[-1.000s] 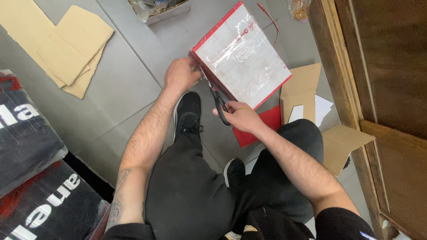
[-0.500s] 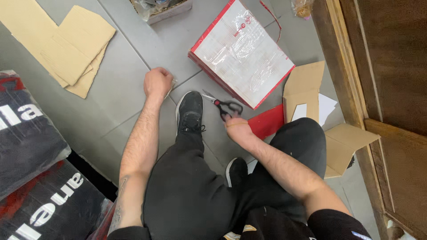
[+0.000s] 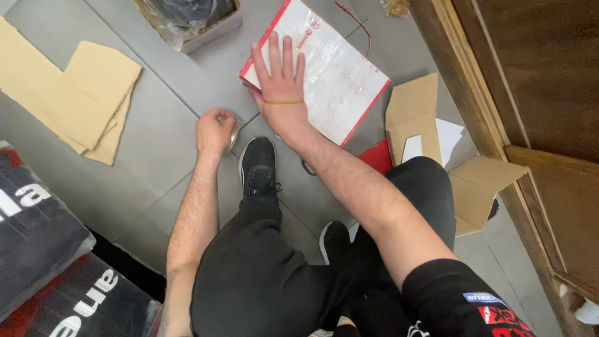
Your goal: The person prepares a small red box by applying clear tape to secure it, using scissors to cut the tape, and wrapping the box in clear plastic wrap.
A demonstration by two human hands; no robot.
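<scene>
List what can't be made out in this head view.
- Object under the left hand: only a metallic edge shows beneath the closed fingers.
- Dark item by the right hand's forearm: mostly hidden by the arm.
- Box contents: cut off by the top edge and blurred by plastic.

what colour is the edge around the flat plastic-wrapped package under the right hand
Red: the flat plastic-wrapped package has a red border around a whitish face, seen in the head view under the flat right hand.
</scene>
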